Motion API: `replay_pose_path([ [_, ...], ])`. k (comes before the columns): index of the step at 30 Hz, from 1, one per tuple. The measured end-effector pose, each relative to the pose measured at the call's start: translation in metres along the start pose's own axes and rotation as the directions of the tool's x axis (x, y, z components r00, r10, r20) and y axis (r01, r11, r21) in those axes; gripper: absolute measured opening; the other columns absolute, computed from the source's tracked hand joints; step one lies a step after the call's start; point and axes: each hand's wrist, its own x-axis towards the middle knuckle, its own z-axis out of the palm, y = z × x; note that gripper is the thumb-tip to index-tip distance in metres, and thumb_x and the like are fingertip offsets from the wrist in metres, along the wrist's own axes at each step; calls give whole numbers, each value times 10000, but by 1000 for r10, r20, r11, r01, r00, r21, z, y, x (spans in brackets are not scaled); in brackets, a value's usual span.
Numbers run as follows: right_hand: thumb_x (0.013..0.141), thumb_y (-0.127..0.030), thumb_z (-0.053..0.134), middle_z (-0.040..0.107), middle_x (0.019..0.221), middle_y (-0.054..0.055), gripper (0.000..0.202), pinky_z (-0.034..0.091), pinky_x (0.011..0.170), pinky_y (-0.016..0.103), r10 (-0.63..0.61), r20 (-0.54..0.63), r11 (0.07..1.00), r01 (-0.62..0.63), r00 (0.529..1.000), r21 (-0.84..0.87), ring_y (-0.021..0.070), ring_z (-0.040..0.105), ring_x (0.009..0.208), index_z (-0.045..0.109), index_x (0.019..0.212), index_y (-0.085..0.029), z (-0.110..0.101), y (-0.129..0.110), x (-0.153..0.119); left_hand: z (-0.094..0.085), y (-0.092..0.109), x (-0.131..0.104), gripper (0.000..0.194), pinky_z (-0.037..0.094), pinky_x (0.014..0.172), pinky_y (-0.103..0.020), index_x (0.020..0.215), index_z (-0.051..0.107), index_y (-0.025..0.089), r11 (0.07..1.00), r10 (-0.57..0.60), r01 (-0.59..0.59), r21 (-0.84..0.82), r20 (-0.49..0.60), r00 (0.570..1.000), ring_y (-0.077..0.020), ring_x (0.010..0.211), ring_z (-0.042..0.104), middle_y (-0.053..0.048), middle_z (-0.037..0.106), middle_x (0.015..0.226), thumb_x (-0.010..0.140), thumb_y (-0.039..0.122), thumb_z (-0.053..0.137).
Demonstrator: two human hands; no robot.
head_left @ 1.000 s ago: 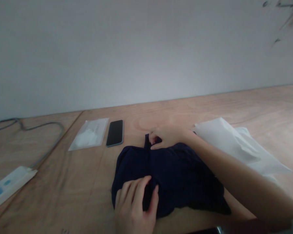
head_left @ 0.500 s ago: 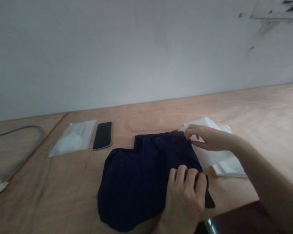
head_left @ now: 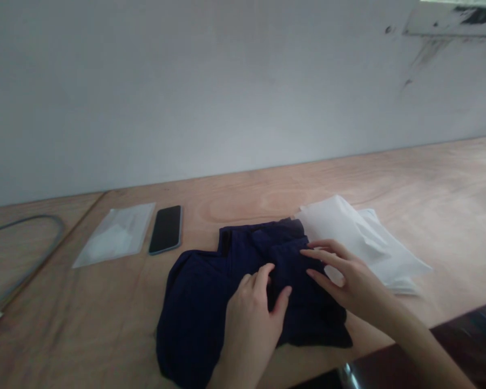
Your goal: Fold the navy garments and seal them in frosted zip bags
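Note:
A dark navy cloth garment (head_left: 202, 302) lies partly folded on the wooden table, its left end rounded and its right part layered. My left hand (head_left: 253, 313) rests over the middle of it, thumb and fingers apart and curved, with no fabric visibly pinched. On the garment's right side, the fingers of my right hand (head_left: 344, 273) are stretched out and spread, their tips touching the cloth near its edge. Some of the lower folds are hidden behind my hands.
White plastic bags or sheets (head_left: 336, 216) lie just right of the garment. To the left are a phone (head_left: 166, 229) and a translucent bag (head_left: 119, 235). A grey cable (head_left: 51, 248) curves at the far left. A pale wall (head_left: 227, 92) rises behind the table.
My left hand has moved left across the garment and its curled fingers have opened. My right hand has come down from the top edge. The garment's right part lies differently folded.

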Motion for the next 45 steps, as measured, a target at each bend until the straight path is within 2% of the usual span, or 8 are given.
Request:
replay_pose_path([
  [5,1000,-280,645,637,1287,124,289,637,981,504,-20,-24,999,21,1000,28,300,704,1149,705,1281,-310,18,-13,14,-17,-11,-5,301,546,608,-308,1195,653,267,992,-68,63,-111,-46,997,-192,657,676,9,723,833,901,229,706],
  [10,992,-198,635,621,1294,128,324,627,1008,441,-131,67,979,118,989,165,259,685,1165,684,1309,-250,50,-59,34,-56,-46,-33,240,549,581,-292,1180,661,262,992,-119,123,16,-144,982,-169,601,634,10,703,812,966,373,662],
  [14,988,-90,554,547,1465,155,487,536,1147,486,-196,122,976,182,973,117,280,571,1360,595,1454,-225,59,-75,38,-75,-60,-45,350,614,850,-367,1337,628,247,986,32,5,168,-221,975,-243,986,729,-88,735,1150,1016,385,627],
  [17,957,7,452,409,1657,117,655,410,1256,536,-281,206,960,279,937,38,288,361,1551,508,1556,-252,54,-67,31,-77,-61,-43,484,526,1106,-445,1517,532,265,939,263,-236,249,-80,961,-291,1373,586,-112,592,1519,1038,290,598],
  [22,953,-19,461,441,1658,132,676,439,1244,506,-295,308,950,313,904,-9,277,384,1553,451,1602,-208,54,-52,17,-62,-68,-38,487,557,1061,-477,1522,539,236,870,384,-397,293,103,918,-309,1392,585,-106,584,1562,1036,234,575],
  [30,1081,-210,444,583,1533,122,466,503,1172,513,-199,84,950,213,976,-228,273,547,1416,510,1542,-224,29,-16,31,-69,-78,-44,463,536,1084,-471,1492,549,249,932,297,-294,213,21,955,-295,1343,608,-105,625,1500,1037,310,603],
  [37,1035,-293,538,636,1413,232,345,460,1133,608,-52,-9,710,31,999,-703,420,568,1344,668,1289,-100,11,66,26,-77,-92,-42,300,541,990,-457,1313,646,222,962,216,-195,189,-98,971,-286,1141,667,-94,719,1224,1051,361,598],
  [45,1020,-503,567,673,1153,207,353,549,880,461,56,0,718,-40,998,-695,354,648,1062,666,985,-167,14,52,24,-71,-87,-36,216,538,907,-441,1115,727,238,984,117,-96,152,-133,984,-274,1018,671,-68,734,1071,1044,403,608],
])
